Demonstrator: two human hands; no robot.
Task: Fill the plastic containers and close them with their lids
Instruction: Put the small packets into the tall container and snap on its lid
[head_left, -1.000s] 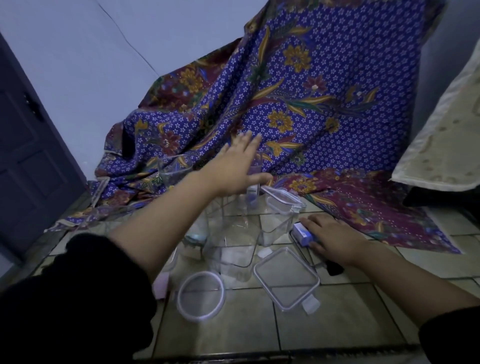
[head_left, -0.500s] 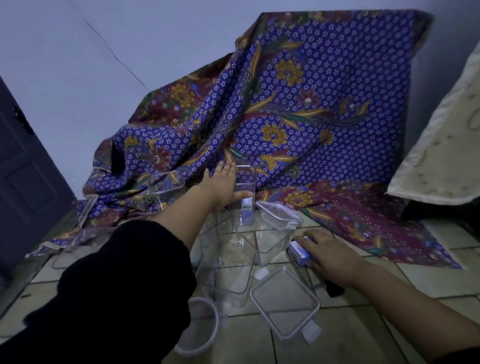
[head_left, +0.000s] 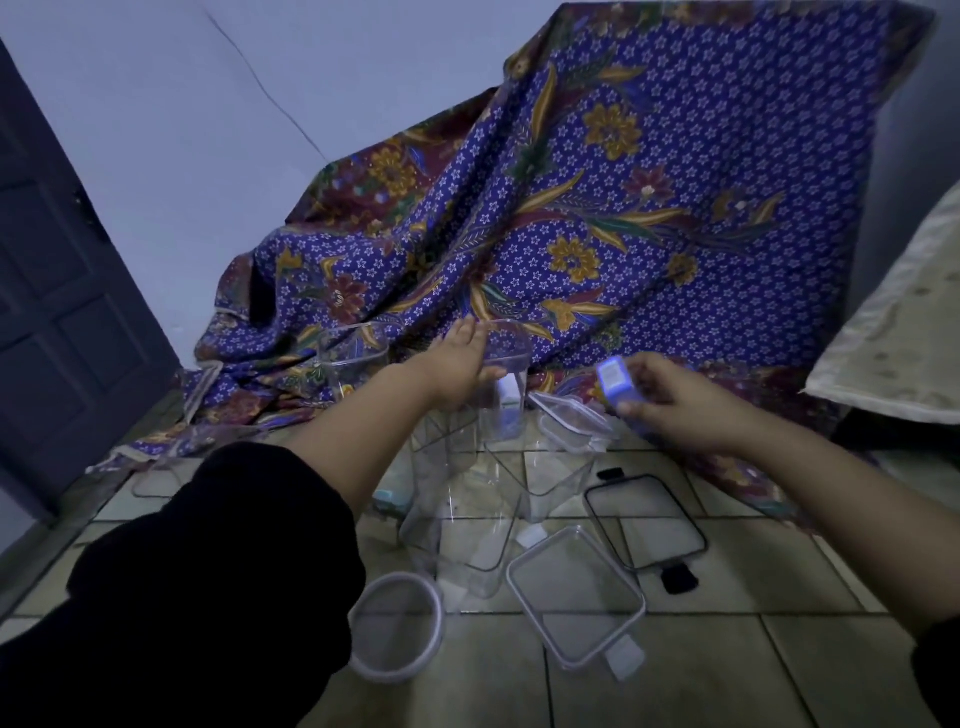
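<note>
Clear, thin-walled plastic makes up every container here, so each should be light, stiff and rather slippery, liable to tip or skid on the floor tiles (head_left: 675, 675) if nudged. The safest hold is probably high on the walls, near the rim.

The left hand (head_left: 457, 369) takes the tall container (head_left: 506, 415) that way, fingers laid along its side and thumb hooked across the near wall. Just to that hand's right, the right hand (head_left: 680, 410) pinches a small blue box (head_left: 614, 383) between thumb and fingers, raised off the floor near the container's mouth. The box looks light and rigid, easy to drop in.

By count, there is one box in hand. Three loose lids lie nearer the person than both hands: a round lid (head_left: 397, 626), a clear-rimmed lid (head_left: 576, 592) and a black-rimmed lid (head_left: 644, 519). A fourth lid (head_left: 569, 415) sits askew on a square container (head_left: 563, 467) just beneath the right hand. Containers number at least four, but their see-through walls overlap, so no exact tally can be made.
</note>
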